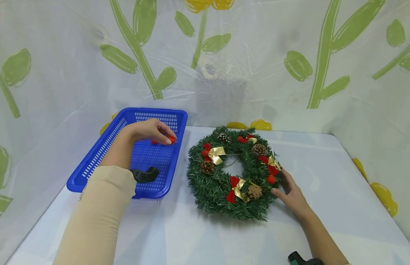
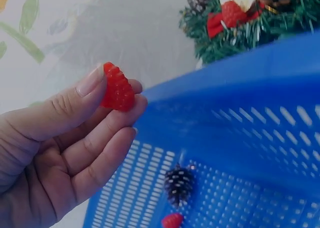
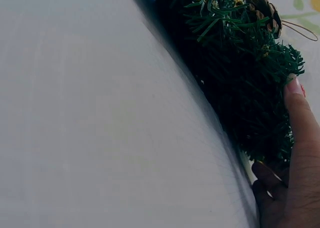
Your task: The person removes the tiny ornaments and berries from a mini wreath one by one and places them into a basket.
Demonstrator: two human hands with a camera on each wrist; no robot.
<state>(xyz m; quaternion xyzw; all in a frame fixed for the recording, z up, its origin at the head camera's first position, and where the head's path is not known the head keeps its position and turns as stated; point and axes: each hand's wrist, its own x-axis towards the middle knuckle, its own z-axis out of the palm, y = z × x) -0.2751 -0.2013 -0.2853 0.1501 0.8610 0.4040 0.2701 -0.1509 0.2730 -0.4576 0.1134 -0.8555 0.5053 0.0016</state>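
Above the blue basket (image 1: 182, 121), my left hand (image 1: 148, 129) pinches a red raspberry-like berry (image 2: 118, 90) between thumb and fingertips. At the right edge of a green Christmas wreath (image 1: 200, 189), my right hand (image 1: 293, 197) grips the foliage, thumb on the upper side and fingers lower down, partly hidden. Red-and-gold bows (image 1: 237, 188), pinecones (image 1: 254, 191) and red berries (image 1: 270, 179) decorate the wreath, which lies on the white table. Inside the basket are a dark pinecone (image 2: 178, 184) and another red berry (image 2: 172, 220).
The basket stands on the table (image 1: 324, 165) left of the wreath, with perforated sides. Behind them hangs a pale curtain (image 1: 258, 84) printed with green leaves and yellow flowers. Black wrist devices (image 1: 146, 175) show at both arms.
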